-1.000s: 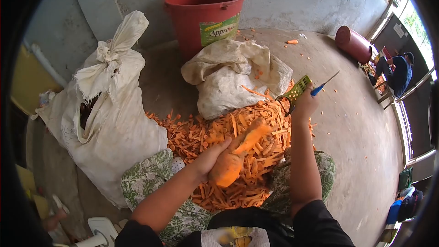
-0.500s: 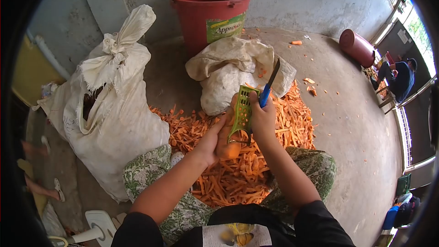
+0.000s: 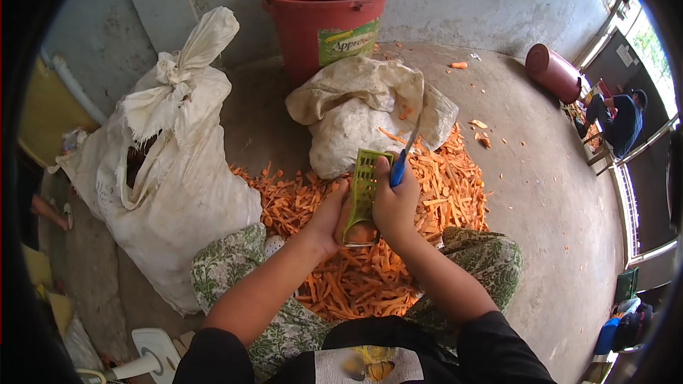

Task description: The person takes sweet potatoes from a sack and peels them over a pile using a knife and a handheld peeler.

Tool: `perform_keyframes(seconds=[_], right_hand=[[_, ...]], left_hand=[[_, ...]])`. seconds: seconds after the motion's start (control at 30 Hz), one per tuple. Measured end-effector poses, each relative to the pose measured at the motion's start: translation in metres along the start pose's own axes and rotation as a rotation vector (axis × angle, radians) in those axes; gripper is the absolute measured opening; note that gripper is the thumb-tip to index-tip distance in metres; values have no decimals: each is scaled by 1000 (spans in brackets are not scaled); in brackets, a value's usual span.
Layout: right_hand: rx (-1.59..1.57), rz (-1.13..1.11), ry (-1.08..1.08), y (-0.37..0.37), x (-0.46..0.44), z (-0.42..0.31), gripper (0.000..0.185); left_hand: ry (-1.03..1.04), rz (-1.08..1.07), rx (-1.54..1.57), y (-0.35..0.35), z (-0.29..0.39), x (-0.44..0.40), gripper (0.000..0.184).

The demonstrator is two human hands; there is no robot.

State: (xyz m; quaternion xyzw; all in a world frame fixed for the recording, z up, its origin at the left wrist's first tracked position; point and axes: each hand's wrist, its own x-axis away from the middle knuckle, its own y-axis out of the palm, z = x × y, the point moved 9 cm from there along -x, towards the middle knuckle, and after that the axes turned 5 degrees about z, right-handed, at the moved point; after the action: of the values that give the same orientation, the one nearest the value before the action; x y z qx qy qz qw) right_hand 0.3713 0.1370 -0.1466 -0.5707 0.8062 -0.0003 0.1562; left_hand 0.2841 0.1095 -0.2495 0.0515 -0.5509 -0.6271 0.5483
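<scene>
My left hand (image 3: 326, 219) is wrapped round a thick carrot (image 3: 361, 232), partly hidden by the tool lying over it. That tool is a green slotted hand peeler (image 3: 364, 186), gripped in my right hand (image 3: 396, 208) and pressed along the carrot. The same right hand also holds a knife (image 3: 399, 169) with a blue handle, its blade pointing up and away from me. Below both hands spreads a heap of orange carrot peelings (image 3: 363, 281), between my legs in patterned trousers.
A tied white sack (image 3: 192, 220) stands at left. Ahead are a slumped pale sack (image 3: 348, 128) and a red bucket (image 3: 302, 35). Far right, a person (image 3: 622, 124) sits near a tipped red bin (image 3: 551, 75). Another person's leg (image 3: 50, 212) shows at far left.
The peeler has slid toward me along the carrot, with my right hand moving down and left. The knife has come along. The leg at far left has shifted further off.
</scene>
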Motion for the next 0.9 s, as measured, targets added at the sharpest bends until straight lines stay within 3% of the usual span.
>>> perform_keyframes(seconds=[0.1, 0.17, 0.2, 0.23, 0.27, 0.3, 0.33, 0.4, 0.47, 0.5, 0.63, 0.73, 0.9], right_hand=[[192, 46, -9, -8, -11, 5, 27], [196, 147, 121, -22, -35, 34, 27], [216, 342, -19, -46, -57, 48, 28], [203, 386, -97, -67, -83, 64, 29], [466, 512, 5, -94, -93, 76, 29], [401, 611, -87, -116, -100, 79, 28], [298, 634, 73, -130, -106, 95, 28], [-19, 586, 124, -124, -98, 86, 29], [67, 463, 111, -96, -83, 62, 30], [-30, 366, 216, -76, -70, 59, 29], [-26, 34, 162, -15, -17, 20, 24], [151, 32, -75, -5, 5, -6, 25], [283, 81, -38, -12, -13, 11, 23]], left_hand=[[-21, -31, -147, -6, -3, -1, 40], [-49, 28, -253, 3, -9, 13, 40], [-77, 86, -362, 4, -13, 21, 40], [-102, 107, -402, 3, -19, 27, 37], [-108, 106, -403, 1, -21, 26, 37], [-108, 23, -433, 4, -23, 26, 40], [-105, -62, -465, 6, -23, 25, 43], [-142, -152, -387, 1, -23, 16, 46], [-166, -100, -152, -2, -15, 11, 49], [-174, -91, -181, -7, -14, 8, 49], [-103, -26, -155, 0, -8, 4, 46], [-52, 9, -123, -5, -7, 1, 43], [35, -27, -353, 0, -6, 1, 39]])
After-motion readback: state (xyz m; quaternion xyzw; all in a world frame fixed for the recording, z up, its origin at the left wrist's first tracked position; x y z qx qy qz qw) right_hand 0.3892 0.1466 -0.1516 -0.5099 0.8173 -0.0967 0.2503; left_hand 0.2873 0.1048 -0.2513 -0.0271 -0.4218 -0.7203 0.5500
